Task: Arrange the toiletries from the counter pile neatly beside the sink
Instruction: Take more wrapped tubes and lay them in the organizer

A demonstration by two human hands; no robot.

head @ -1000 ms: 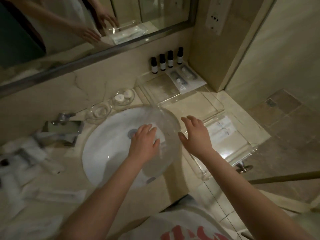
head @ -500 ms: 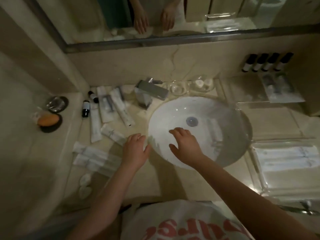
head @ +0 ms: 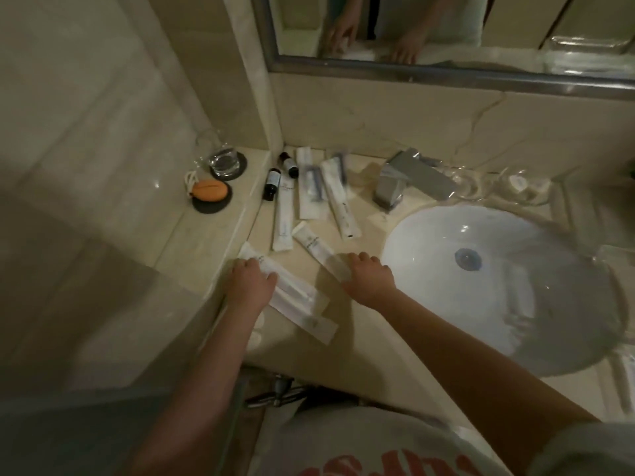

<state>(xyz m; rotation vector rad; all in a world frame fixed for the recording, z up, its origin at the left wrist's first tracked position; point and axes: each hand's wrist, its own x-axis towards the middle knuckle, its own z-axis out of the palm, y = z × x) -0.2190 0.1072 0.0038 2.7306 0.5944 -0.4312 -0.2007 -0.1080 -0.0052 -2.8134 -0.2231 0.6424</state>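
The pile of toiletries lies on the counter left of the sink [head: 429,235]. It holds several long white packets [head: 283,218], a white tube [head: 340,197] and two small dark bottles [head: 271,183]. My left hand [head: 249,285] rests flat on the upper end of a stack of flat white packets [head: 299,304] at the counter's front left. My right hand [head: 369,280] lies palm down at the basin's left rim, its fingers touching the near end of a white tube packet [head: 311,243]. Neither hand has a clear grip on anything.
A chrome faucet [head: 409,180] stands behind the basin, with clear glass dishes [head: 519,185] to its right. On a raised ledge at the left sit a glass [head: 223,161] on a dark coaster and an orange object [head: 209,190]. The mirror [head: 446,25] runs above.
The view has swung left from the trays to the pile. Both hands have moved left off the basin: the left onto the flat packets, the right onto the tube packet's end.
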